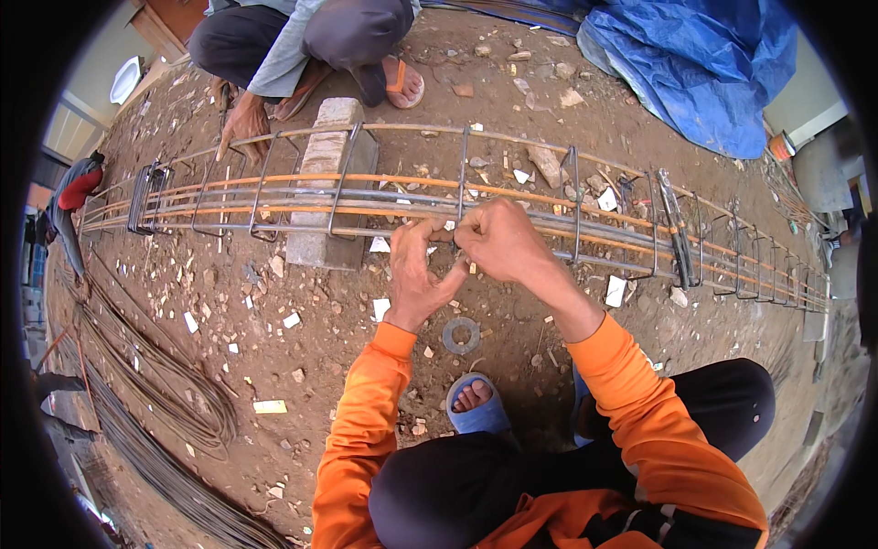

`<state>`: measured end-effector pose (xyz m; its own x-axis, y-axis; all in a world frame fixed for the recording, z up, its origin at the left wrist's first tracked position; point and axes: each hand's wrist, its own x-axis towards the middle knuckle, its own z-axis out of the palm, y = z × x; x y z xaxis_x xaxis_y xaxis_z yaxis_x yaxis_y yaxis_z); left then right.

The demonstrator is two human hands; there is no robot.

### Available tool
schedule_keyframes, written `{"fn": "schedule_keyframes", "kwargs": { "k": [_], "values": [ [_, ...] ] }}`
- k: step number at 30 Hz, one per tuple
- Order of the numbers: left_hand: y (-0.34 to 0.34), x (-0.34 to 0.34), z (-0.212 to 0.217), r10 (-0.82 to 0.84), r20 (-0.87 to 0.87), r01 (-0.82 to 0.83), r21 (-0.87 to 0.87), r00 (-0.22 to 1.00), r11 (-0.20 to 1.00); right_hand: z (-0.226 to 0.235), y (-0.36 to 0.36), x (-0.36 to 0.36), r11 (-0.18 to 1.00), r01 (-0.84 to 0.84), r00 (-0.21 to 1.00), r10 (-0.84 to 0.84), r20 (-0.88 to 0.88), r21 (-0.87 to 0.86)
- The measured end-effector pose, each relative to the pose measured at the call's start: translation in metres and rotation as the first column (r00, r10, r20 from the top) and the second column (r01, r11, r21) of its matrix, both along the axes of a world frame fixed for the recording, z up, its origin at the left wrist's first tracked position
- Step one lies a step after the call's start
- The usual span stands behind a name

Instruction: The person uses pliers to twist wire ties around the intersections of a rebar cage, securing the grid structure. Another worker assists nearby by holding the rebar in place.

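Observation:
A long reinforcing-bar cage [384, 180] runs left to right in front of me, its bars crossed by square stirrups. My left hand [421, 273] is at the near lower bar, fingers curled up against it and thumb pointing toward my right hand. Beside it, my right hand [501, 240] is closed in a pinch close to a stirrup [464, 169]. Whatever lies between the fingertips is too small or hidden to make out. To the right, dark long-handled pincers [675, 229] rest across the bars.
A concrete block [322, 240] sits under the cage. Across from me a co-worker's hand [245, 123] touches the far bar; another person [73, 197] bends at the far left. Bundled stirrups [146, 199], coiled rods [174, 384], a grey ring [460, 336] and blue tarpaulin [695, 73] lie around.

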<state>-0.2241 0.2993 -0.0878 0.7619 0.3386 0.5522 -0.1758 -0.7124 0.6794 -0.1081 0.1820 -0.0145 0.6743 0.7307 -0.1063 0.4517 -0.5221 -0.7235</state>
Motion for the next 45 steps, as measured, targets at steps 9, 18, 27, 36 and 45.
{"fn": "schedule_keyframes", "kwargs": {
  "k": [9, 18, 27, 36, 45],
  "values": [
    [0.021, -0.008, -0.016, -0.083, 0.115, 0.063, 0.164, 0.99, 0.984, 0.01, 0.002, 0.009, 0.979, -0.168, 0.985, 0.172, 0.027, -0.112],
    [0.038, 0.003, 0.018, -0.203, 0.006, 0.19, 0.332, 0.979, 0.924, 0.014, -0.051, -0.029, 0.997, 0.077, 0.929, -0.063, -0.366, 0.023],
    [-0.075, -0.013, -0.005, -0.136, 0.013, -0.022, -0.967, 0.991, -0.253, 0.003, -0.283, 0.112, 0.654, 0.6, 0.751, -0.262, 0.606, -0.46],
    [-0.061, -0.027, -0.014, 0.079, 0.433, 0.269, -0.399, 0.898, -0.876, 0.017, -0.253, 0.082, 0.719, 0.671, 0.742, -0.65, 0.166, -0.184],
    [-0.064, -0.041, 0.008, -0.053, -0.119, -0.105, -0.969, 0.991, 0.223, 0.008, -0.141, -0.094, 0.936, 0.135, 0.759, -0.309, -0.573, -0.325]
  ]
}}
